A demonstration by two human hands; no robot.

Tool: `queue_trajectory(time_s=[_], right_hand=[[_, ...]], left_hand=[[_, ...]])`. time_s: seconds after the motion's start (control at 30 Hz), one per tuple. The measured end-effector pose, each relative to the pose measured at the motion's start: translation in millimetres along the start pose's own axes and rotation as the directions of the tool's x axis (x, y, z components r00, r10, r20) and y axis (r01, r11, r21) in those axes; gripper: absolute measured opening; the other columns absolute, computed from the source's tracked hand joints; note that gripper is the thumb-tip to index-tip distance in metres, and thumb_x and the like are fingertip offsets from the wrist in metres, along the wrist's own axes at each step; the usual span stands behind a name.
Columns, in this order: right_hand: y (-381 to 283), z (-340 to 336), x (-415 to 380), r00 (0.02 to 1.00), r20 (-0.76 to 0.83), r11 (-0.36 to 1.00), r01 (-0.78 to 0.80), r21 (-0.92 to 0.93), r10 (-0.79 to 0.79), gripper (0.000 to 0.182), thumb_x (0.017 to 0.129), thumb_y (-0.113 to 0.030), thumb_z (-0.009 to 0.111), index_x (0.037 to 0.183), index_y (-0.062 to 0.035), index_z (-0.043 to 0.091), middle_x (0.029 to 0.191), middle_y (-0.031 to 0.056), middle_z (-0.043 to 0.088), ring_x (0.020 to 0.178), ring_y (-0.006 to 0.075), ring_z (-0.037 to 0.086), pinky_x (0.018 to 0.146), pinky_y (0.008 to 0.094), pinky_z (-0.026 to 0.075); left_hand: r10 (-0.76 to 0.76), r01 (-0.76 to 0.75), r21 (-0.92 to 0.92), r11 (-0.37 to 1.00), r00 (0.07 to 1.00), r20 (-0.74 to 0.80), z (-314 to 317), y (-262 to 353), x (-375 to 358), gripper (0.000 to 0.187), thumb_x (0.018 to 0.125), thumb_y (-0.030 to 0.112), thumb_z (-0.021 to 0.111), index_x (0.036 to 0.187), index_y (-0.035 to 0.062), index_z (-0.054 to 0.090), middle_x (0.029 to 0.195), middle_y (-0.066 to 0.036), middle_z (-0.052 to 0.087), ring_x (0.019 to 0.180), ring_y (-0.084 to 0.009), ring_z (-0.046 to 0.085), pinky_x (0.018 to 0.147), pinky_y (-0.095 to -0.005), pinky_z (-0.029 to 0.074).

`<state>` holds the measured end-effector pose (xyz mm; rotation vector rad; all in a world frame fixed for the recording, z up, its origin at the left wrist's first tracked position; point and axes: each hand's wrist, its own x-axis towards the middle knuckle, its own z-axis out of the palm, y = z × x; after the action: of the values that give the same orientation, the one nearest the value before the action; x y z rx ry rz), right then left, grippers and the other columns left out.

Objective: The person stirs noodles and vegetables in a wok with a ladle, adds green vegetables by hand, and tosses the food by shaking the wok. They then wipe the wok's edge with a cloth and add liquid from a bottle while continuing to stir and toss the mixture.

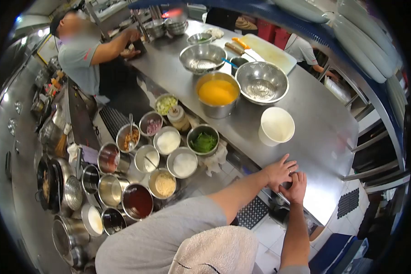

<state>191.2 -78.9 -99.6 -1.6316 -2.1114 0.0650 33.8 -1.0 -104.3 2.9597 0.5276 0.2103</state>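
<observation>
At the front edge of the steel table (322,155), my left hand (280,173) rests with its fingers spread and a ring on one of them. My right hand (297,188) lies against it, fingertips close to the left fingers and thumb held apart. Both hands look open, and a small dark patch shows between them. Beyond my hands stands a white paper tub (276,127). Farther back are a steel pot of orange-yellow liquid (218,93) and a perforated steel bowl (261,83).
Steel containers of ingredients crowd the left, including chopped greens (203,142), dark red sauce (138,202) and a squeeze bottle (178,118). A knife (242,51) lies by a cutting board (271,52). One person (80,57) works at the far left, another (301,51) behind the table.
</observation>
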Motion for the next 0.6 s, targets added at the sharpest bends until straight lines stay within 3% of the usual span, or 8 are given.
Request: queue_trajectory(time_s=[0.07,0.6], right_hand=[[0.8,0.5,-0.4,1.0,0.005,1.0,0.008,-0.007,-0.007,0.051,0.048,-0.026,0.08,0.088,-0.005,0.057,0.091,0.0135,0.052,0.087,0.0367,0.049,0.079,0.0473,0.044],[0.2,5.5,2.8,0.999,-0.002,0.999,0.049,-0.003,-0.049,0.045,0.054,-0.021,0.074,0.09,-0.0022,0.056,0.091,0.0148,0.053,0.088,0.0379,0.049,0.08,0.0474,0.043]], left_hand=[[-0.009,0.008,-0.024,1.0,0.998,-0.055,13.1,-0.1,0.2,0.067,0.062,0.052,0.076,0.121,0.0226,0.065,0.149,-0.017,0.041,0.145,-0.0355,0.025,0.115,-0.0665,0.012],[-0.009,0.008,-0.058,0.998,1.0,-0.015,6.5,-0.6,-3.5,0.065,0.063,0.048,0.077,0.122,0.024,0.066,0.148,-0.016,0.04,0.146,-0.0335,0.023,0.115,-0.0681,0.007]])
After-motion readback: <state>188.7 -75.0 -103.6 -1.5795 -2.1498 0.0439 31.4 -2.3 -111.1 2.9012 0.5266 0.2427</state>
